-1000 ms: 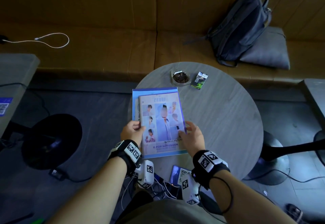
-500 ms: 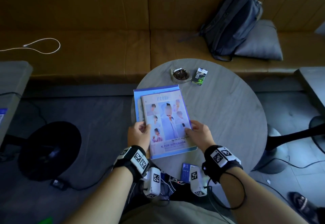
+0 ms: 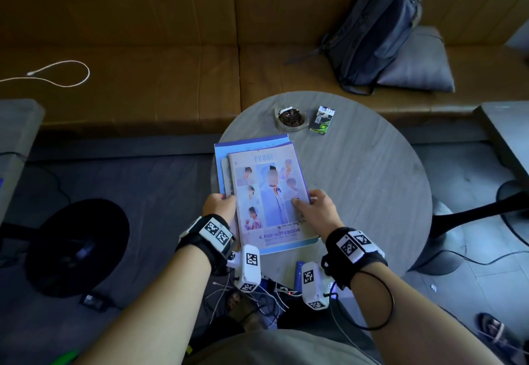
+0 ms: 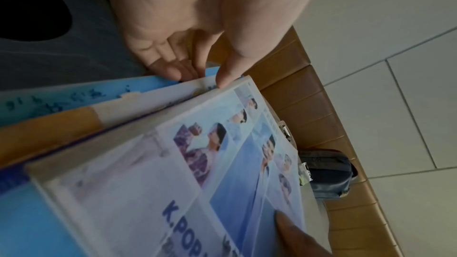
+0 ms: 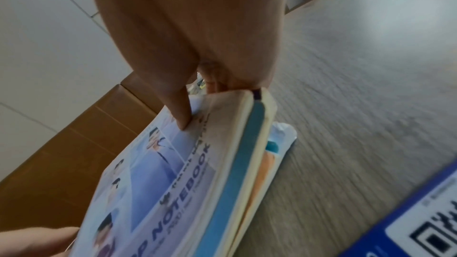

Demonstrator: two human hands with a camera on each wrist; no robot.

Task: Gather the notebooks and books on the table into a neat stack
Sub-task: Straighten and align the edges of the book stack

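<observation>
Head view: round table (image 3: 357, 192); ashtray (image 3: 291, 118) holding dark butts, at its far edge; stack (image 3: 266, 192) at its left edge, K-pop notebook on top. Left hand (image 3: 219, 207) and right hand (image 3: 317, 213) grip the stack's sides.

Left wrist: thumb (image 4: 230, 73) on the stack's edge, fingers (image 4: 170, 65) curled beneath.

Right wrist: thumb (image 5: 178, 108) on the cover, fingers wrapped round the stack's side (image 5: 237, 163).

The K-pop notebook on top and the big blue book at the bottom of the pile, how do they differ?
The K-pop notebook has a pale cover with a photo collage; the blue book is plain light blue with handwriting along one edge. The K-pop notebook is smaller, so the blue book shows past it at the far and left sides. The K-pop notebook lies on top, gripped by the left hand and right hand; the blue book lies at the bottom. Both are on the round table.
</observation>
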